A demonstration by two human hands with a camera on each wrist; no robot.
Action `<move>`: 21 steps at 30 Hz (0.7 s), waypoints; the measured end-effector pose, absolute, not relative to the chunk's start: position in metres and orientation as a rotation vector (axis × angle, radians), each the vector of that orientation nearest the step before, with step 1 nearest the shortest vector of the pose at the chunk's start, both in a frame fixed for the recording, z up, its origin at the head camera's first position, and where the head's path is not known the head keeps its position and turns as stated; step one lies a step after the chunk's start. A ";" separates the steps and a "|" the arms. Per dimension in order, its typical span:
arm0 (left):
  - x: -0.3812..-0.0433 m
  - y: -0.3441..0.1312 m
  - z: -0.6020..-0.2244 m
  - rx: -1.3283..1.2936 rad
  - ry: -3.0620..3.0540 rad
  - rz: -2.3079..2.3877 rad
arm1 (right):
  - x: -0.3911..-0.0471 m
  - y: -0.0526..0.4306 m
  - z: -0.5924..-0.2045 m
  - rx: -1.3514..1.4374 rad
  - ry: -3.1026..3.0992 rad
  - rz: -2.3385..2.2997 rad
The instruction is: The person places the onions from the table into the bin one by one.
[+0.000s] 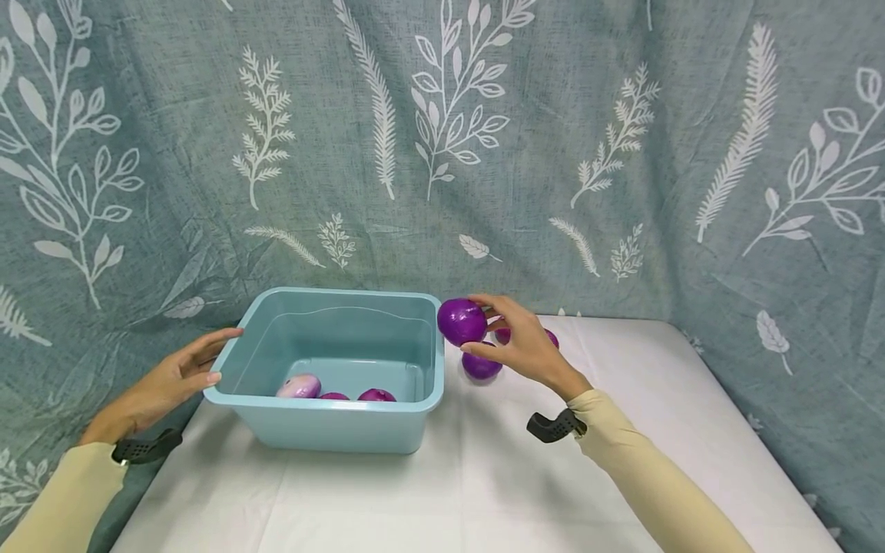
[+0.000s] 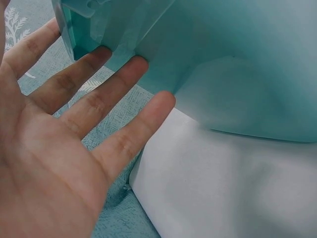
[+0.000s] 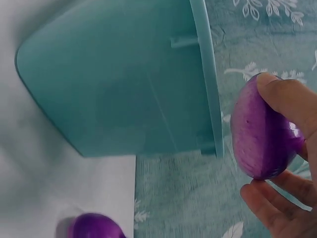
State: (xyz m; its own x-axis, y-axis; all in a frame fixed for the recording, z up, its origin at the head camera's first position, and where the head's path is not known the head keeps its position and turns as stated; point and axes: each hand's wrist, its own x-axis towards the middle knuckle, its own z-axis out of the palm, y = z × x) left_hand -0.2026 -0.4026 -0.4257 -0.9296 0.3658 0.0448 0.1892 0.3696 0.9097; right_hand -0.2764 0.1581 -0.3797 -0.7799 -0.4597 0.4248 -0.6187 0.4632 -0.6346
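We look down at a white-covered table (image 1: 359, 503) where a pale blue plastic tub (image 1: 332, 428) stands upright. A person's right hand (image 1: 520, 338) grasps a glossy purple, rounded object (image 1: 460, 321), perhaps an onion, pinched between thumb and fingers. It is at the tub's right end, and the right wrist view shows a gap between it and the rim, so the two are apart there.

The left hand (image 1: 166, 382) grasps nothing: its fingers are spread and fairly straight at the tub's left end, thumb near the rim. We cannot tell how firmly they press.

Inside the tub we see a paler, pinkish-white piece (image 1: 300, 386) and two darker purple pieces (image 1: 376, 395), partly hidden by the front wall. Outside, just right of the tub, a purple piece (image 1: 482, 364) lies on the cloth, with at least two more showing partly behind the right hand.

We judge the step in hand to be a carry, midway between cloth and tub. Any move inward calls for keeping the object above the rim, lowering it gently beside the others, and steadying the tub.
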 end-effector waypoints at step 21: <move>-0.202 -0.403 -0.424 0.498 2.450 1.605 | -0.262 0.118 -0.380 1.171 -2.499 1.304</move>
